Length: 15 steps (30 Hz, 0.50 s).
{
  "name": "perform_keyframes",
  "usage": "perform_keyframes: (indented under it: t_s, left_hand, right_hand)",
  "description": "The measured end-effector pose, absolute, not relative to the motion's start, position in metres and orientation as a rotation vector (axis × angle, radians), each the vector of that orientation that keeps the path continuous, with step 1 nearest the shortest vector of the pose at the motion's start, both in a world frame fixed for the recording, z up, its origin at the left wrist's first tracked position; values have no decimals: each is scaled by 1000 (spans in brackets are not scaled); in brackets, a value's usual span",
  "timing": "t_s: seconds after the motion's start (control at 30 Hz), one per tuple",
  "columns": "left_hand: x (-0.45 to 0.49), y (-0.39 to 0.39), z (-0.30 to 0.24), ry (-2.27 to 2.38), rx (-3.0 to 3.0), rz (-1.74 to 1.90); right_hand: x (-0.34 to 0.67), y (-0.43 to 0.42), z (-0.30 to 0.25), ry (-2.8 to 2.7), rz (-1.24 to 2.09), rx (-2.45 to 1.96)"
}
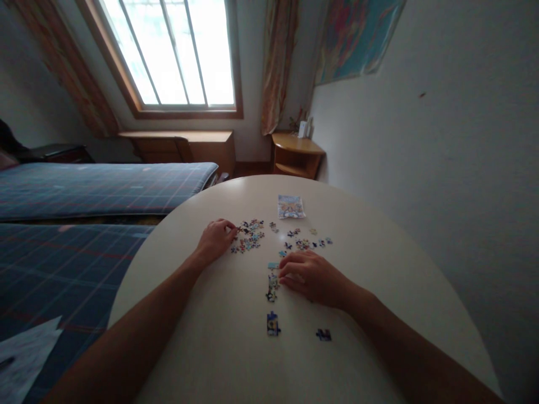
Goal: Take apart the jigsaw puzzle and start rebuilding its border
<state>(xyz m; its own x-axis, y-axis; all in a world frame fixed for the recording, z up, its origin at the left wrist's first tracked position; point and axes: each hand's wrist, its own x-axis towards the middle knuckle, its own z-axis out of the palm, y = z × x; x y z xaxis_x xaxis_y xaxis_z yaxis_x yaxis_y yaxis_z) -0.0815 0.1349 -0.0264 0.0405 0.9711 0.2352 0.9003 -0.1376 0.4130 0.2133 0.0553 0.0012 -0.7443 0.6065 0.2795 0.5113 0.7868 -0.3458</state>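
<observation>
On the left, my left hand (217, 238) has its fingers bent and fingertips together at the edge of a pile of small jigsaw puzzle pieces (251, 238); whatever is between them is too small to make out. My right hand (309, 275) rests on the table with curled fingers, its thumb and index fingertips at the right edge of a short upright strip of jigsaw pieces (273, 282). A light blue piece (273, 265) lies at the strip's top end. Nearer me are a blue-edged piece or joined pair (273, 324) and a dark piece (324, 335).
The pieces lie on a round cream table (227, 359). A second loose group of pieces (303, 244) spreads beyond my right hand. Farther back lies a small picture packet (291, 207). Beds with plaid covers (105, 185) stand left; a white wall (404, 151) is right.
</observation>
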Motion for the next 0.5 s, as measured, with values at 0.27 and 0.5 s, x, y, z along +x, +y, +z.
perform_keyframes:
  t_s: [0.27, 0.5]
  left_hand:
    - [-98, 145, -31, 2164, 2050, 748]
    - [-104, 149, -36, 2211, 2052, 782]
  right_hand:
    - [215, 57, 4, -2590, 338, -844]
    - [218, 59, 4, -2573, 329, -868]
